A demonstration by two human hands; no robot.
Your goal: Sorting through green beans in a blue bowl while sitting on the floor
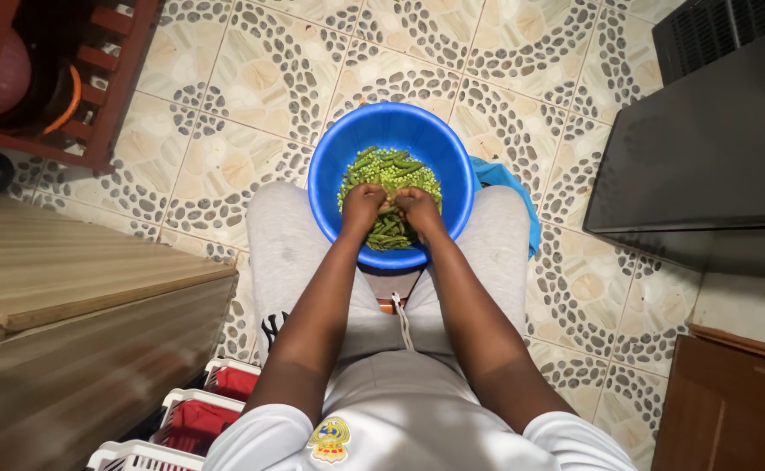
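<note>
A blue plastic bowl (pixel 404 131) sits between my knees, holding shelled green peas (pixel 410 180) and several pea pods (pixel 388 234). Both hands are inside the bowl, close together over the peas. My left hand (pixel 362 206) and my right hand (pixel 419 208) pinch one pea pod (pixel 390 206) between them, fingers curled around it. The pod is mostly hidden by my fingers.
A wooden counter (pixel 68 288) runs along the left, with red and white crates (pixel 195 414) below it. A dark box (pixel 705 148) stands at the right, a brown cabinet (pixel 731 401) at the lower right. A blue cloth (pixel 509 187) lies behind my right knee on the patterned tile floor (pixel 251 78).
</note>
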